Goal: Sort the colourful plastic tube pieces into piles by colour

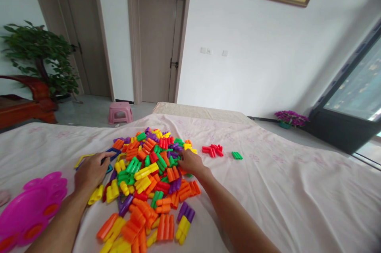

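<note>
A large heap of plastic building blocks [145,173] in orange, yellow, green, red and purple lies in front of me on a pale cloth. My left hand [93,169] rests at the heap's left edge, thumb and index finger apart. It lies over blue and yellow angular frame pieces [111,157]; no held piece shows in it. My right hand [190,161] reaches into the right side of the heap with its fingers drawn together. Purple blocks [175,147] are close to its fingertips, and what it pinches, if anything, is hidden.
Red blocks [212,150] and a green block [237,155] lie apart on the cloth [282,189], right of the heap. A magenta paw-shaped tray [26,209] is at the left. Beyond the cloth stand a pink stool [120,112] and a potted plant [41,58].
</note>
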Demonstrator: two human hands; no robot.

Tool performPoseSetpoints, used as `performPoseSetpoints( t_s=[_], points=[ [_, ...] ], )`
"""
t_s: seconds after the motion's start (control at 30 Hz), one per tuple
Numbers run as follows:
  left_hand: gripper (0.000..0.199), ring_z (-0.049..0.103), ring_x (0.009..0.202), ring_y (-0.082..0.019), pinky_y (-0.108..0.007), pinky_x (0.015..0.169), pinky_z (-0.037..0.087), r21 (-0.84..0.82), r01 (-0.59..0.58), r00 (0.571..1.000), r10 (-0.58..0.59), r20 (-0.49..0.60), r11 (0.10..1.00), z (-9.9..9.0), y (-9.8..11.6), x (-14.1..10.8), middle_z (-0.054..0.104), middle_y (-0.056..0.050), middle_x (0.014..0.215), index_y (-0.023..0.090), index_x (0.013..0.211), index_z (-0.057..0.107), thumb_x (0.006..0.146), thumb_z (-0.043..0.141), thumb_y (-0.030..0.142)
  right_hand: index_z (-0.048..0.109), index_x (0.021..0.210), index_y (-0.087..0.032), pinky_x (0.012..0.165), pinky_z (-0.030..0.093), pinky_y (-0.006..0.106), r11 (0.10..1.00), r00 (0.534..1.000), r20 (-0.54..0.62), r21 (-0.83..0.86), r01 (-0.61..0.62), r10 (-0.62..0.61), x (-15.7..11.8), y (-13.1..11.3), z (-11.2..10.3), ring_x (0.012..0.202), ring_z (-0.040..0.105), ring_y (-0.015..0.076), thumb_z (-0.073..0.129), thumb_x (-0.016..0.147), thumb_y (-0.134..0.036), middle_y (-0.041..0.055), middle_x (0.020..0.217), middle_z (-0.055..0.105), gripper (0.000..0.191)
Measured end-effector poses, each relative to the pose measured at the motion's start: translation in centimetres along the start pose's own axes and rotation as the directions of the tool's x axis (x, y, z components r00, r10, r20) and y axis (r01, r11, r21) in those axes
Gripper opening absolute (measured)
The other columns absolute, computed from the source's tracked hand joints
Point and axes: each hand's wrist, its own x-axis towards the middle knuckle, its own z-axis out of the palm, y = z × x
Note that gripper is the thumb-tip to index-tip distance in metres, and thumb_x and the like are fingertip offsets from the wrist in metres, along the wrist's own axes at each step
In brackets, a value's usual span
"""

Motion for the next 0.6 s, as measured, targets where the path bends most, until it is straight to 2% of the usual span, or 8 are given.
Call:
performPoseSetpoints(
  t_s=[0.17, 0.3, 0.43, 0.6],
  points=[
    [0.046, 0.066, 0.114, -0.030, -0.039, 0.096, 0.050, -0.025, -0.007, 1.000, 0.007, -0.002, 1.000, -0.16, 0.26, -0.10, 0.075, -0.008, 0.122, 0.026, 0.116, 0.078, 0.095, 0.039, 0.038, 0.068, 0.095, -0.024, 0.069, 0.044, 0.032, 0.994, 1.000, -0.013, 0.107, -0.008, 0.010, -0.35, -0.35, 0.73, 0.087, 0.068, 0.0263, 0.066, 0.076, -0.029, 0.0074, 0.100, 0.072, 0.020],
    [0.046, 0.066, 0.113, -0.030, -0.038, 0.095, 0.051, -0.027, -0.018, 1.000, 0.018, -0.008, 0.999, -0.18, 0.30, -0.06, 0.075, -0.008, 0.121, 0.025, 0.116, 0.079, 0.094, 0.040, 0.038, 0.065, 0.106, -0.025, 0.074, 0.043, 0.031, 0.984, 0.996, -0.046, 0.161, 0.077, -0.070, -0.87, -0.65, 0.96, 0.099, 0.068, 0.0249, 0.062, 0.076, -0.020, 0.0053, 0.111, 0.073, 0.031],
    [0.046, 0.066, 0.115, -0.028, -0.037, 0.095, 0.050, -0.021, -0.004, 1.000, 0.004, 0.003, 1.000, -0.02, 0.10, 0.06, 0.075, -0.008, 0.123, 0.026, 0.117, 0.078, 0.095, 0.040, 0.038, 0.064, 0.113, -0.026, 0.073, 0.042, 0.031, 0.989, 0.999, 0.008, 0.143, 0.030, -0.031, -0.82, -0.81, 0.75, 0.100, 0.068, 0.0261, 0.063, 0.079, -0.028, 0.0059, 0.112, 0.074, 0.034],
    [0.047, 0.066, 0.114, -0.029, -0.037, 0.096, 0.049, -0.013, -0.016, 1.000, 0.016, -0.003, 1.000, 0.30, -0.17, 0.18, 0.075, -0.009, 0.122, 0.025, 0.116, 0.078, 0.095, 0.038, 0.038, 0.065, 0.107, -0.024, 0.064, 0.036, 0.027, 0.996, 0.996, 0.077, 0.080, -0.049, 0.043, -0.55, -0.63, 0.05, 0.088, 0.067, 0.0228, 0.067, 0.079, -0.037, 0.0050, 0.100, 0.074, 0.031]
  ],
)
